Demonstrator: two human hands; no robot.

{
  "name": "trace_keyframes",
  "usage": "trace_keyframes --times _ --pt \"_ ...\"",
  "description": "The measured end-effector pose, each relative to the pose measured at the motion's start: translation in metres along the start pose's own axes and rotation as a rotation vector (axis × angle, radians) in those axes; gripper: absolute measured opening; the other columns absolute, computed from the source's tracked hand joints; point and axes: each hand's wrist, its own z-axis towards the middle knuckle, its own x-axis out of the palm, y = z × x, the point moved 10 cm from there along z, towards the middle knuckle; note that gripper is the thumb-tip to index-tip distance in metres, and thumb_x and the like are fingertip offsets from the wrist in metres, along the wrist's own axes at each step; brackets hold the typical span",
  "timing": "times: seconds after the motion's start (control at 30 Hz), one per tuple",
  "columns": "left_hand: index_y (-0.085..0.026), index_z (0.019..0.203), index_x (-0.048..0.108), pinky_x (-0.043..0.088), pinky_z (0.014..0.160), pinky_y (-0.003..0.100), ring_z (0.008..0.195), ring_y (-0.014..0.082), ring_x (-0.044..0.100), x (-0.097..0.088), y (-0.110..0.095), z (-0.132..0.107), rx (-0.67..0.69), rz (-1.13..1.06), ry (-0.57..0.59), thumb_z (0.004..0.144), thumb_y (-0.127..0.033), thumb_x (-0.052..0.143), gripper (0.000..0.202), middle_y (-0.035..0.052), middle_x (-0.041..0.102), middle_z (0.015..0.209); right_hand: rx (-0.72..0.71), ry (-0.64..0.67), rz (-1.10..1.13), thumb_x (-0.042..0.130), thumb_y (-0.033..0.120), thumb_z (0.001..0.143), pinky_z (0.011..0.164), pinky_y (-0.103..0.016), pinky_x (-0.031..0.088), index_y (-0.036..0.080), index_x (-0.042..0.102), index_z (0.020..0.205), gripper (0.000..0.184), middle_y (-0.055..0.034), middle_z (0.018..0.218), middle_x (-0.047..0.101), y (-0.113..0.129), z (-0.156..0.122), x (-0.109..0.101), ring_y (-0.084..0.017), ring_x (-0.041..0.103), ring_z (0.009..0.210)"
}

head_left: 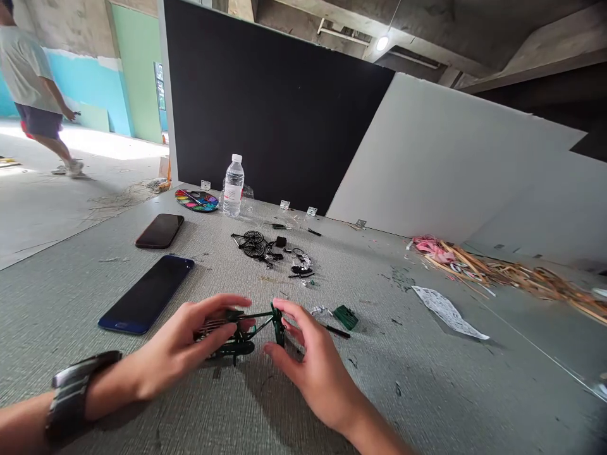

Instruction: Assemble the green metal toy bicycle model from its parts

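Observation:
My left hand [183,344] grips the rear of a dark green miniature bicycle frame [241,335], fingers wrapped over it. My right hand [308,360] holds the frame's upright front end between thumb and fingertips. A pair of black miniature spoked wheels [253,244] lies farther up the grey table [403,392], among small black and silver parts [300,270]. To the right of my right hand are a green plastic piece [346,317] and a thin black rod [337,331]. A wide black watch band [76,395] circles my left wrist.
Two smartphones [147,294] [160,230] lie left of my hands. Behind them stand a water bottle [233,186] and a paint palette [196,200]. A paper sheet [448,311] and a heap of wood strips [502,275] lie right. A person [35,85] walks past beyond the black wall panel [270,101].

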Motion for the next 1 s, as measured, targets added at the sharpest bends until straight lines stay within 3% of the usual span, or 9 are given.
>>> trace_keyframes --times 0.1,0.23,0.47,0.57,0.67,0.77,0.87,1.0 --pt "-0.024 0.126 0.071 0.057 0.101 0.039 0.117 0.0284 0.070 0.001 0.008 -0.001 -0.086 -0.066 0.057 0.103 -0.038 0.057 0.030 0.0078 0.077 0.124 -0.024 0.020 -0.015 0.071 0.025 0.093 0.115 -0.041 0.050 0.029 0.055 0.140 0.050 -0.0048 0.146 0.060 0.005 0.000 0.001 -0.022 0.058 0.133" --pt "-0.026 0.126 0.071 0.047 0.110 0.045 0.123 0.0312 0.063 0.003 0.003 -0.001 -0.119 -0.013 0.125 0.103 -0.042 0.058 0.031 0.0070 0.073 0.129 -0.074 0.058 -0.026 0.070 0.025 0.094 0.115 -0.040 0.050 0.033 0.054 0.142 0.052 -0.0025 0.149 0.055 0.010 -0.001 0.003 -0.021 0.054 0.137" --pt "-0.024 0.124 0.066 0.050 0.102 0.040 0.115 0.0282 0.066 0.011 -0.008 0.002 -0.102 -0.047 0.213 0.107 -0.041 0.050 0.030 0.0069 0.073 0.122 -0.076 0.067 -0.030 0.068 0.028 0.094 0.114 -0.042 0.050 0.030 0.053 0.143 0.051 -0.0058 0.150 0.055 0.010 -0.002 0.004 -0.023 0.054 0.138" --pt "-0.024 0.126 0.065 0.051 0.101 0.039 0.114 0.0274 0.066 0.011 -0.004 0.001 -0.121 -0.018 0.213 0.107 -0.042 0.049 0.030 0.0060 0.073 0.122 -0.076 0.078 -0.046 0.056 0.034 0.102 0.109 -0.041 0.053 0.028 0.051 0.144 0.043 -0.0081 0.146 0.059 0.011 -0.001 -0.001 -0.023 0.061 0.130" --pt "-0.026 0.128 0.063 0.050 0.102 0.039 0.114 0.0266 0.065 0.011 -0.003 0.000 -0.116 0.027 0.211 0.107 -0.042 0.048 0.030 0.0047 0.072 0.123 -0.088 -0.057 -0.183 0.039 0.035 0.108 0.093 -0.042 0.059 0.025 0.057 0.135 0.034 -0.0100 0.127 0.071 0.007 0.007 -0.034 -0.023 0.071 0.108" --pt "-0.028 0.129 0.063 0.048 0.104 0.040 0.116 0.0265 0.063 0.011 -0.003 -0.001 -0.099 0.062 0.203 0.107 -0.043 0.048 0.030 0.0041 0.070 0.126 -0.151 -0.303 -0.455 0.044 0.033 0.105 0.093 -0.044 0.056 0.023 0.065 0.119 0.027 -0.0109 0.117 0.075 0.005 0.012 -0.087 -0.027 0.071 0.106" --pt "-0.026 0.125 0.063 0.050 0.101 0.039 0.111 0.0258 0.064 0.013 -0.007 -0.001 -0.073 0.068 0.209 0.107 -0.042 0.048 0.028 0.0044 0.070 0.121 -0.090 -0.238 -0.695 0.043 0.028 0.102 0.086 -0.046 0.056 0.024 0.069 0.110 0.027 -0.0101 0.109 0.078 -0.017 0.023 -0.107 -0.029 0.072 0.100" --pt "-0.026 0.124 0.064 0.052 0.098 0.036 0.108 0.0245 0.064 0.016 -0.011 -0.003 -0.054 0.068 0.238 0.108 -0.040 0.048 0.027 0.0042 0.070 0.118 -0.070 -0.119 -0.741 0.046 0.022 0.097 0.084 -0.047 0.057 0.026 0.075 0.103 0.030 -0.0080 0.104 0.080 -0.036 0.026 -0.102 -0.029 0.074 0.096"
